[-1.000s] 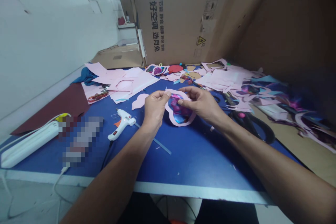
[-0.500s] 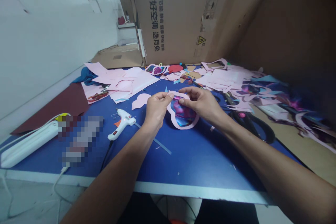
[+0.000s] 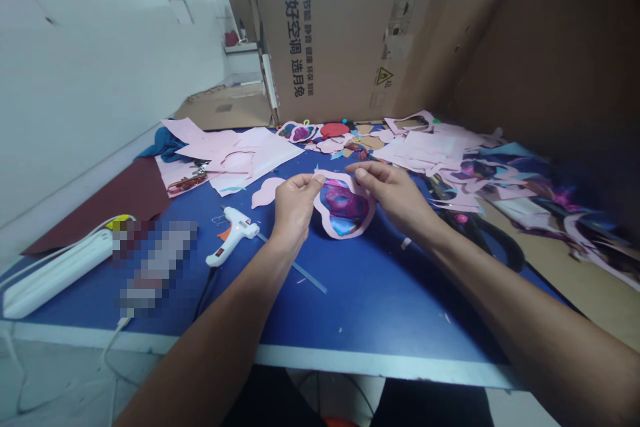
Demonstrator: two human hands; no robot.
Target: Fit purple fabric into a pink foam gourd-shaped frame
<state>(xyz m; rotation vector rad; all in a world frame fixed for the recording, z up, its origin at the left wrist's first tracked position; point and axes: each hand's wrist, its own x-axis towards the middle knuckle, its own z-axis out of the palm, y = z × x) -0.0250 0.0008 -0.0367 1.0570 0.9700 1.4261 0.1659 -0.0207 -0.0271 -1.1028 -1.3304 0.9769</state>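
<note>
Over the blue table, I hold up a gourd-like cutout (image 3: 344,205) with a pink border and a shiny purple-blue middle. My left hand (image 3: 294,207) pinches its upper left edge between thumb and fingers. At the upper right edge, my right hand (image 3: 395,192) is closed, thumb against the rim; its fingertips are partly hidden. A plain pink wavy cutout (image 3: 264,193) lies just behind my left hand. Left of that hand rests a white glue gun (image 3: 234,235), and a clear glue stick (image 3: 311,278) extends from its rear, passing under my wrist.
Pink sheets (image 3: 235,153) lie at the back left, and a heap of scraps (image 3: 450,153) covers the back right. Black-handled scissors (image 3: 500,247) lie by my right forearm. A white power strip (image 3: 65,273) sits at left. A large cardboard box (image 3: 340,33) stands behind.
My right thumb has moved from the cutout's middle to its upper right edge. The cutout has shifted slightly left and up, showing more of its shiny middle.
</note>
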